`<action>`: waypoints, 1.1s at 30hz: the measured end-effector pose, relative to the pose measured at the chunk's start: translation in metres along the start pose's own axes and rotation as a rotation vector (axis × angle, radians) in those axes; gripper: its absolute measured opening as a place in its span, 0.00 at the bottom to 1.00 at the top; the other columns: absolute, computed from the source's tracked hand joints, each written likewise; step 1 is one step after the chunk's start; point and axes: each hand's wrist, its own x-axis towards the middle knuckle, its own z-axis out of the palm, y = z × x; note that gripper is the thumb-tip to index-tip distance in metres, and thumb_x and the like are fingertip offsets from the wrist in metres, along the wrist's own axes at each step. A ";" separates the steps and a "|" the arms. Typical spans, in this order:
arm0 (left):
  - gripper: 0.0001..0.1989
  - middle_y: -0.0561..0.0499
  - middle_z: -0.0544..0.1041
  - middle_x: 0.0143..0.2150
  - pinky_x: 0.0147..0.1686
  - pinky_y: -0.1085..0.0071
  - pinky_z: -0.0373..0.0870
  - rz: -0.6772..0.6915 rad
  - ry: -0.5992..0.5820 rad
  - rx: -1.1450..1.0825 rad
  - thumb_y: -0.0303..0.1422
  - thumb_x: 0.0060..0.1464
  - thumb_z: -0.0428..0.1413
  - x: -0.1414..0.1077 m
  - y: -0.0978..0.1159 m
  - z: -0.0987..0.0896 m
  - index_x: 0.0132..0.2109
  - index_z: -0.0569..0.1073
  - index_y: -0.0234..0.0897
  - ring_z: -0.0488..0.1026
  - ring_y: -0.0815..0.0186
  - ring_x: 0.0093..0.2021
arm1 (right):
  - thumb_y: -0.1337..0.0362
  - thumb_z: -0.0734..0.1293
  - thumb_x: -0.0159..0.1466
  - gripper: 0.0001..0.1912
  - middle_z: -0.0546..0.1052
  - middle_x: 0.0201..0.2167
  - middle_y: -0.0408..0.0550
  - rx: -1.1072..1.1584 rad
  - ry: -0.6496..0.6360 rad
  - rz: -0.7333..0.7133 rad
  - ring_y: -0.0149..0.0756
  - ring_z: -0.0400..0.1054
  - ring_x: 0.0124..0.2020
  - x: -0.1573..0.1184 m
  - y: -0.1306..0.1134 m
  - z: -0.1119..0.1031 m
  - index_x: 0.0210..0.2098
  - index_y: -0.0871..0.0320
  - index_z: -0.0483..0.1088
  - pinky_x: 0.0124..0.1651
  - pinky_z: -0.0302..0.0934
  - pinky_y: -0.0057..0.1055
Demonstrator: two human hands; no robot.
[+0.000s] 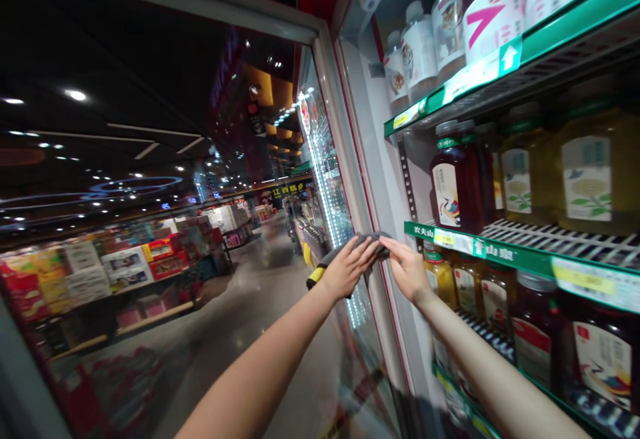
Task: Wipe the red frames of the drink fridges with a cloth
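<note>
A dark grey cloth with a yellow-edged end [318, 275] lies against the frame of an open glass cooler door [367, 219], near its hinge side. My left hand [349, 266] rests on the cloth with its fingers together, pressing it to the door glass and frame. My right hand [406, 267] touches the right end of the cloth with its fingertips, beside the cooler's inner side wall. What its fingertips pinch is partly hidden.
Cooler shelves on the right hold several bottles [450, 186] behind green price strips [530, 259]. Through the door glass, a store aisle [260, 292] and a display of boxed goods [125, 269] show on the left.
</note>
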 end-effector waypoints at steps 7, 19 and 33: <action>0.29 0.42 0.51 0.76 0.74 0.47 0.44 -0.426 -0.016 0.037 0.27 0.65 0.44 0.027 -0.054 -0.017 0.71 0.58 0.30 0.44 0.55 0.76 | 0.71 0.57 0.64 0.25 0.81 0.52 0.50 -0.020 0.036 -0.031 0.43 0.74 0.56 0.011 -0.009 -0.006 0.53 0.53 0.78 0.64 0.66 0.49; 0.25 0.36 0.56 0.74 0.72 0.48 0.51 -0.251 -0.055 0.079 0.33 0.65 0.48 -0.014 -0.028 -0.040 0.66 0.67 0.26 0.52 0.48 0.74 | 0.70 0.57 0.66 0.21 0.81 0.50 0.50 -0.045 0.079 -0.123 0.42 0.75 0.54 0.022 -0.038 -0.003 0.50 0.53 0.79 0.61 0.68 0.49; 0.25 0.36 0.51 0.75 0.73 0.46 0.47 -0.433 0.074 0.179 0.30 0.66 0.49 -0.067 -0.036 -0.069 0.68 0.64 0.28 0.46 0.50 0.75 | 0.72 0.57 0.66 0.25 0.78 0.57 0.50 0.028 0.019 -0.133 0.42 0.71 0.60 0.012 -0.047 0.029 0.56 0.52 0.76 0.63 0.66 0.51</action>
